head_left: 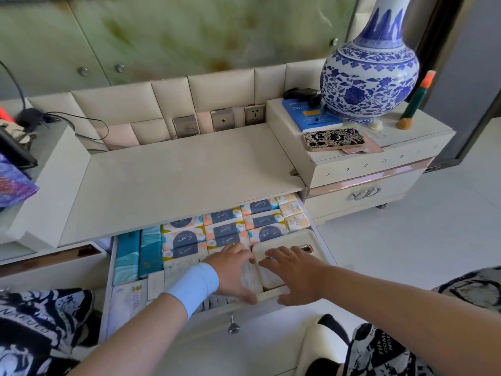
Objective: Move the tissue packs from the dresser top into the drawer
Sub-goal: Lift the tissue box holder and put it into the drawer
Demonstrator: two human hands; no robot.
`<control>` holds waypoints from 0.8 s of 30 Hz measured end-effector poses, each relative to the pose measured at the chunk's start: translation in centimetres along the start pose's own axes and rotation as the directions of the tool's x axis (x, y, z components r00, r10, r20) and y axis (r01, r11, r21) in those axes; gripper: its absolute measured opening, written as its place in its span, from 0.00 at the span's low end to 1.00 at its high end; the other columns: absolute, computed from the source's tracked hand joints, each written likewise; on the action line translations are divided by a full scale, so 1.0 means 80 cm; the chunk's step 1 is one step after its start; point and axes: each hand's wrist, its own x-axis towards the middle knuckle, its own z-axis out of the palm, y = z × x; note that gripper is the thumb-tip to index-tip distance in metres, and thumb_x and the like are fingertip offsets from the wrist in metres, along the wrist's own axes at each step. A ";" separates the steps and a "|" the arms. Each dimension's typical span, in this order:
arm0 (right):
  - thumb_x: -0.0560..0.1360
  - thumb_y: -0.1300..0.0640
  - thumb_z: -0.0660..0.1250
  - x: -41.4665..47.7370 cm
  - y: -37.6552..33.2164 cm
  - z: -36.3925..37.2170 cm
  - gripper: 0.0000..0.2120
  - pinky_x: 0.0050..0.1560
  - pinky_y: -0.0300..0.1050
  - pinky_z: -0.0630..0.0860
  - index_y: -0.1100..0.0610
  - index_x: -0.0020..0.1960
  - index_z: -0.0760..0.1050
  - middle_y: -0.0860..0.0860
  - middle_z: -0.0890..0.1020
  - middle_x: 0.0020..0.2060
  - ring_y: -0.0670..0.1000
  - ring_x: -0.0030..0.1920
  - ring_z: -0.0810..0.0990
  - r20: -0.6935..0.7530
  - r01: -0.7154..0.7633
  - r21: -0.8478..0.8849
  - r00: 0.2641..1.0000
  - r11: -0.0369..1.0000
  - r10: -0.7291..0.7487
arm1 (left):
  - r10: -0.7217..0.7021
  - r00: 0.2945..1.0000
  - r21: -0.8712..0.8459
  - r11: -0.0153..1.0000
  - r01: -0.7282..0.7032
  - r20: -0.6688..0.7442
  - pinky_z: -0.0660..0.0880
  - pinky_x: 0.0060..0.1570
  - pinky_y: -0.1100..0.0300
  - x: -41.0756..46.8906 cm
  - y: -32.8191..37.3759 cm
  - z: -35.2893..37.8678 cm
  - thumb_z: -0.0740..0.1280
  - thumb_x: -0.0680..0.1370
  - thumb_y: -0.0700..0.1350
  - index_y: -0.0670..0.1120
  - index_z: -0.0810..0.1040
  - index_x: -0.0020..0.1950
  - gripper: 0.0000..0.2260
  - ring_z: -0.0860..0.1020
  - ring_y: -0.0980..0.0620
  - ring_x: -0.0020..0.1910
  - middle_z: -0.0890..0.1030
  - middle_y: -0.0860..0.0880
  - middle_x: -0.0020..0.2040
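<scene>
Inside the open white drawer (317, 232), at its front edge, I see the left hand (230, 270), which wears a light-blue wrist sleeve, gripping a pale, marbled white tissue pack (250, 278). The thumb is at the pack's near end and the fingers are curled over its far end. Just right of that pack, in the drawer's front right corner, sits a cream rounded plastic tray (298, 240). The right hand (295, 275) lies flat over it with fingers spread, holding nothing.

Behind both hands the drawer is packed with rows of white, orange and yellow tissue packs (225, 229), each with a navy arch reading "S.pure". Two teal packs (135, 256) stand along the drawer's left side, and small yellow packs (294, 213) fill its back right corner; I can't read their lettering for sure.

Above the drawer runs the cream dresser top (189, 169). Up and right of the drawer, a raised side cabinet holds a blue-and-white porcelain vase (371, 74), a blue book (311, 118) and a phone in a black-and-white patterned case (333, 139).
</scene>
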 end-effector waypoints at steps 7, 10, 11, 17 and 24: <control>0.66 0.29 0.67 0.023 0.008 -0.022 0.46 0.70 0.55 0.61 0.46 0.77 0.57 0.51 0.64 0.74 0.55 0.71 0.66 0.098 -0.052 -0.108 0.993 0.993 0.063 | -0.028 0.999 0.131 0.991 0.025 0.019 0.72 0.61 0.52 -0.030 -0.016 0.015 0.74 0.63 0.66 0.58 0.65 0.70 0.39 0.70 0.50 0.64 0.68 0.54 0.67; 0.66 0.27 0.66 0.030 0.010 -0.025 0.44 0.69 0.54 0.62 0.45 0.75 0.60 0.49 0.66 0.72 0.54 0.70 0.67 0.058 -0.104 -0.121 0.992 0.987 0.111 | -0.047 0.994 0.089 0.995 0.055 -0.096 0.73 0.59 0.53 -0.037 -0.021 0.012 0.73 0.65 0.66 0.58 0.67 0.69 0.36 0.72 0.51 0.62 0.71 0.55 0.65; 0.66 0.27 0.65 0.031 0.010 -0.025 0.43 0.68 0.54 0.63 0.45 0.74 0.62 0.49 0.67 0.71 0.54 0.69 0.68 0.029 -0.139 -0.118 0.989 0.983 0.143 | -0.065 0.989 0.068 0.995 0.075 -0.135 0.73 0.59 0.54 -0.040 -0.024 0.010 0.72 0.66 0.65 0.58 0.67 0.69 0.34 0.73 0.51 0.61 0.72 0.55 0.64; 0.70 0.29 0.64 0.031 -0.006 -0.034 0.36 0.54 0.49 0.73 0.54 0.66 0.68 0.53 0.74 0.59 0.55 0.57 0.76 -0.184 -0.507 -0.007 0.848 0.862 0.498 | -0.268 0.922 -0.141 0.961 0.236 -0.279 0.72 0.51 0.57 -0.059 -0.037 0.001 0.69 0.73 0.58 0.53 0.71 0.57 0.17 0.74 0.51 0.52 0.74 0.53 0.55; 0.78 0.51 0.59 0.034 -0.024 -0.045 0.10 0.34 0.40 0.72 0.57 0.48 0.73 0.52 0.79 0.39 0.53 0.34 0.79 0.413 -0.627 0.735 0.716 0.258 0.563 | -0.524 0.795 -0.767 0.360 0.531 0.304 0.80 0.40 0.57 -0.088 -0.053 -0.001 0.60 0.79 0.58 0.44 0.71 0.65 0.22 0.83 0.47 0.36 0.85 0.46 0.47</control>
